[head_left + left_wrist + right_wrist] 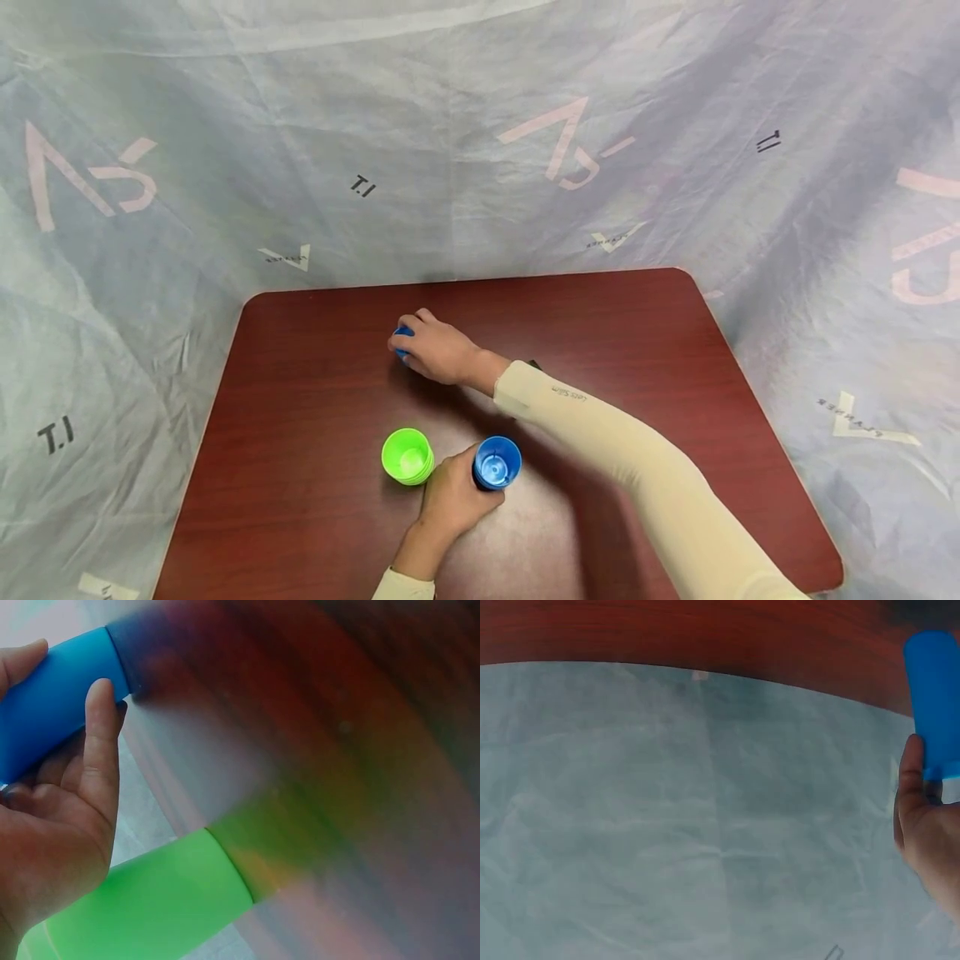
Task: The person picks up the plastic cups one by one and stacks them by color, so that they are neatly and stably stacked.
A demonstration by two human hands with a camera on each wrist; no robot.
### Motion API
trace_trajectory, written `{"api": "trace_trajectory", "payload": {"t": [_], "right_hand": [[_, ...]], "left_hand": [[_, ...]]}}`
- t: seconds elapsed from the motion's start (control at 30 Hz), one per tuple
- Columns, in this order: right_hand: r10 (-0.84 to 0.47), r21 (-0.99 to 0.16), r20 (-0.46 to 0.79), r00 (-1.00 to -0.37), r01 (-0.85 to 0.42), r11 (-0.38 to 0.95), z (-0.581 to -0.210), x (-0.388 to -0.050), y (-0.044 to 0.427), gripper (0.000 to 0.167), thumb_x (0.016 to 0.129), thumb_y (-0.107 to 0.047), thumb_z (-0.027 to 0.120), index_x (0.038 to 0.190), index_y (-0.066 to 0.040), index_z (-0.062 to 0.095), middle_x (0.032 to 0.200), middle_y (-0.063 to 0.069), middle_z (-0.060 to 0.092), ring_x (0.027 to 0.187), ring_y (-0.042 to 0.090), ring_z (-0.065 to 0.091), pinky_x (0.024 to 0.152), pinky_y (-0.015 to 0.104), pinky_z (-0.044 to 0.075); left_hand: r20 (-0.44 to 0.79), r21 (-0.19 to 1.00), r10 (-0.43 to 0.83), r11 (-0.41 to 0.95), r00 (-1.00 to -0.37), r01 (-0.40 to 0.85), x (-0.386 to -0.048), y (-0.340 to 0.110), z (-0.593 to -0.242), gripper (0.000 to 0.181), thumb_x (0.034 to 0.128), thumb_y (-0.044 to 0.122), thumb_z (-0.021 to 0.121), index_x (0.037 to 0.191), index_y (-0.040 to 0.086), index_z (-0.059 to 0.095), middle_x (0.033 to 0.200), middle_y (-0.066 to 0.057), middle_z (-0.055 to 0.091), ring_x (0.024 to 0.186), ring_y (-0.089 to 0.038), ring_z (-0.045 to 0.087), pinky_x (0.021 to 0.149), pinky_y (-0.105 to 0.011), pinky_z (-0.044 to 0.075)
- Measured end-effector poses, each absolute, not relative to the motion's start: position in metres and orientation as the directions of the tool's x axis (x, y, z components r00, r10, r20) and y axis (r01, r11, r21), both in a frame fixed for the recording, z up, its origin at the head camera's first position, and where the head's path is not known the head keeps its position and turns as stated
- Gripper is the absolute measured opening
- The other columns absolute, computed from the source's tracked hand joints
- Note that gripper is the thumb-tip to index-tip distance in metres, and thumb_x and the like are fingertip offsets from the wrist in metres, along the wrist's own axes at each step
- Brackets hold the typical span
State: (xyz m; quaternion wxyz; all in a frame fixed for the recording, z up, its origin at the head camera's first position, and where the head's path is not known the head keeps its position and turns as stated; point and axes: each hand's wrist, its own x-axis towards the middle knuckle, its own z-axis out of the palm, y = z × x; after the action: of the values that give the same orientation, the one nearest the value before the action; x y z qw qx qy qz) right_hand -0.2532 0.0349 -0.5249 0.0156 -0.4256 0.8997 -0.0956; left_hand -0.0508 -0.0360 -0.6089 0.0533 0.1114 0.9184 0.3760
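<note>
A blue cup [403, 337] is in my right hand [442, 348], out over the far middle part of the table. In the right wrist view, the fingers of that hand [934, 840] hold the blue cup [934, 705] near its rim. Closer in, my left hand [456, 498] grips a stack of blue cups [497, 462], mouth up. Thumb and fingers lie around the blue wall [64, 690] in the left wrist view. Just left of this hand stands a stack of green cups [407, 457], also mouth up; the back of the hand partly covers the green wall [150, 907].
A dark red wooden table [315, 400] with rounded corners lies under everything. Grey printed sheeting [450, 167] hangs behind it and at both sides. The right sleeve [600, 425] crosses over the right half of the table. A small dark thing [534, 364] peeks out beyond that sleeve.
</note>
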Motion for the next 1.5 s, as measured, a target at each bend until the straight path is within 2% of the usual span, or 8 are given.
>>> {"api": "trace_trajectory", "payload": {"t": [0.33,0.53,0.8,1.0,1.13,1.3,1.5], "right_hand": [[-0.781,-0.221,0.118,-0.614,-0.783,0.582,-0.509,-0.236,0.05,0.035,0.108,-0.028,0.061,0.143,-0.024,0.06,0.15,0.009,0.051,0.135,0.027,0.047,0.101,0.034,0.057],[-0.759,-0.243,0.129,-0.639,-0.762,0.6,-0.503,-0.231,0.059,0.039,0.107,-0.032,0.062,0.144,-0.021,0.058,0.149,0.008,0.051,0.135,0.025,0.047,0.101,0.033,0.058],[-0.749,-0.279,0.188,-0.636,-0.765,0.58,-0.497,-0.225,0.064,0.048,0.107,-0.043,0.056,0.149,-0.02,0.054,0.144,0.008,0.055,0.127,0.021,0.05,0.091,0.029,0.06],[-0.733,-0.31,0.224,-0.643,-0.76,0.572,-0.493,-0.219,0.07,0.051,0.105,-0.048,0.059,0.147,-0.019,0.057,0.137,0.007,0.057,0.119,0.018,0.052,0.087,0.029,0.059],[-0.725,-0.324,0.254,-0.641,-0.762,0.56,-0.493,-0.217,0.075,0.048,0.104,-0.049,0.059,0.141,-0.018,0.06,0.127,0.006,0.058,0.112,0.017,0.053,0.084,0.029,0.059],[-0.727,-0.321,0.312,-0.612,-0.788,0.525,-0.494,-0.214,0.08,0.04,0.102,-0.047,0.055,0.123,-0.014,0.063,0.109,0.003,0.056,0.096,0.013,0.052,0.076,0.027,0.054],[-0.725,-0.306,0.391,-0.567,-0.823,0.478,-0.488,-0.209,0.083,0.04,0.097,-0.048,0.053,0.111,-0.012,0.062,0.104,0.001,0.058,0.09,0.011,0.053,0.074,0.025,0.053]], "left_hand": [[-0.031,0.698,0.242,0.699,-0.97,0.152,-0.051,-0.036,-0.61,0.056,0.0654,0.03,0.09,0.119,0.023,0.074,0.103,0.001,0.082,0.093,-0.022,0.078,0.075,-0.042,0.059],[-0.038,0.709,0.245,0.689,-0.969,0.147,-0.051,-0.036,-0.611,0.057,0.0668,0.031,0.09,0.121,0.025,0.073,0.105,0.002,0.082,0.095,-0.02,0.078,0.077,-0.042,0.06],[-0.033,0.717,0.245,0.681,-0.969,0.148,-0.051,-0.038,-0.611,0.056,0.0685,0.031,0.09,0.122,0.025,0.072,0.107,0.003,0.082,0.097,-0.019,0.078,0.08,-0.042,0.061],[-0.042,0.725,0.254,0.674,-0.966,0.145,-0.05,-0.037,-0.611,0.057,0.0691,0.031,0.09,0.122,0.025,0.072,0.108,0.003,0.082,0.098,-0.019,0.078,0.081,-0.042,0.061],[-0.038,0.721,0.253,0.677,-0.967,0.148,-0.049,-0.037,-0.61,0.057,0.069,0.032,0.09,0.122,0.025,0.072,0.108,0.003,0.082,0.098,-0.019,0.078,0.081,-0.042,0.061],[-0.025,0.715,0.253,0.68,-0.967,0.16,-0.048,-0.038,-0.61,0.056,0.0688,0.031,0.09,0.121,0.024,0.072,0.107,0.003,0.082,0.097,-0.019,0.078,0.08,-0.042,0.061],[-0.006,0.71,0.253,0.683,-0.967,0.174,-0.048,-0.037,-0.611,0.055,0.0686,0.03,0.09,0.12,0.022,0.073,0.108,0.003,0.081,0.097,-0.018,0.077,0.08,-0.042,0.061]]}}
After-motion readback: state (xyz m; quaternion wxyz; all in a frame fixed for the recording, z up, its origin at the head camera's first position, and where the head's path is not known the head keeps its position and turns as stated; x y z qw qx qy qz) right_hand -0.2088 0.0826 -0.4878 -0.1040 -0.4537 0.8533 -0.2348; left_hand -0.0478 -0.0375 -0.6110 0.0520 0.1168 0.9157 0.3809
